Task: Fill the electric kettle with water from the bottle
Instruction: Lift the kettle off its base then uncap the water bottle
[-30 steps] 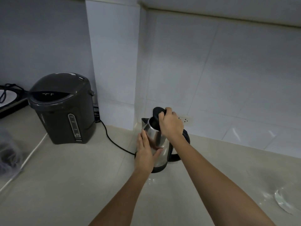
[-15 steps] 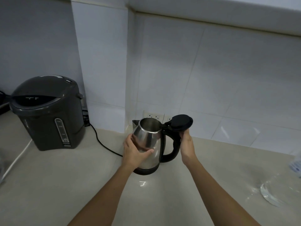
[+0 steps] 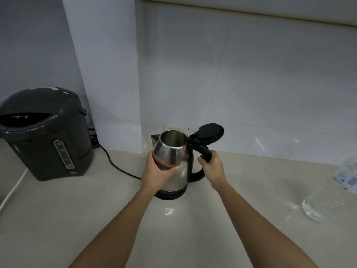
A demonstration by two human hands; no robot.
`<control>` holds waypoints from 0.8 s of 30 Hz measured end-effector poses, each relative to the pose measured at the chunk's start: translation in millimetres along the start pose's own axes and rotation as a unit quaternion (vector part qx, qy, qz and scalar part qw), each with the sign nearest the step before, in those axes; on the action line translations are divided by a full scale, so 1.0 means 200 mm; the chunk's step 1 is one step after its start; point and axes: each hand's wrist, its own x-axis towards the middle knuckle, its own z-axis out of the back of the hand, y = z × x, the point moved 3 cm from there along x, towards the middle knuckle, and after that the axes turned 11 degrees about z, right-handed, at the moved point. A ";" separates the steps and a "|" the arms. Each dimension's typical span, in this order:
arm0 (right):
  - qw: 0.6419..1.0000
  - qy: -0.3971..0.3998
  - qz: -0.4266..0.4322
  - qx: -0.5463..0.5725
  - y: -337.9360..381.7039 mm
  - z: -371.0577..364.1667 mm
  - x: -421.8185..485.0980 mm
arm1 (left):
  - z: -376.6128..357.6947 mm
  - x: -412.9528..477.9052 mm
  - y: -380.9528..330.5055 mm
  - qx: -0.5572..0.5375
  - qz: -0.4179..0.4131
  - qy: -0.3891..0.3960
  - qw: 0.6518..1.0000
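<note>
The right hand [image 3: 212, 167] was closed around the black handle [image 3: 202, 151] of the electric kettle [image 3: 173, 161]; the left hand [image 3: 156, 173] lay open, palm and fingers pressed flat against the steel body. The kettle stood upright on its black base [image 3: 170, 195] in the middle of the pale countertop [image 3: 77, 219], close to the tiled back wall [image 3: 251, 84] and beside a projecting wall corner [image 3: 108, 74]. Bare counter extended toward the near edge. The hinged lid [image 3: 210, 131] was swung open to the right; no water was visible in the interior. A clear bottle [image 3: 343, 180] lay at the far right. A dark hot-water dispenser [image 3: 44, 134] stood at left, its black cord [image 3: 116, 165] running toward the kettle.
</note>
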 end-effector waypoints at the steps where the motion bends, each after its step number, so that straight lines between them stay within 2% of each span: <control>1: 1.000 -0.007 0.004 0.007 0.01 0.02 0.00 | -0.01 -0.02 -0.02 0.007 -0.006 -0.010 1.000; 6: 0.999 -0.022 0.037 0.010 0.07 0.25 0.04 | -0.12 -0.12 -0.21 0.006 -0.051 -0.050 0.997; 11: 0.998 -0.039 0.059 -0.003 0.05 0.57 0.06 | -0.35 -0.22 -0.38 0.007 -0.070 -0.055 0.996; 18: 0.997 -0.036 0.053 -0.041 -0.18 0.99 0.05 | -0.77 -0.41 -0.46 0.019 -0.035 -0.028 0.999; 24: 0.999 -0.028 0.022 -0.039 -0.43 1.18 -0.02 | -1.02 -0.54 -0.43 0.024 -0.016 -0.005 1.000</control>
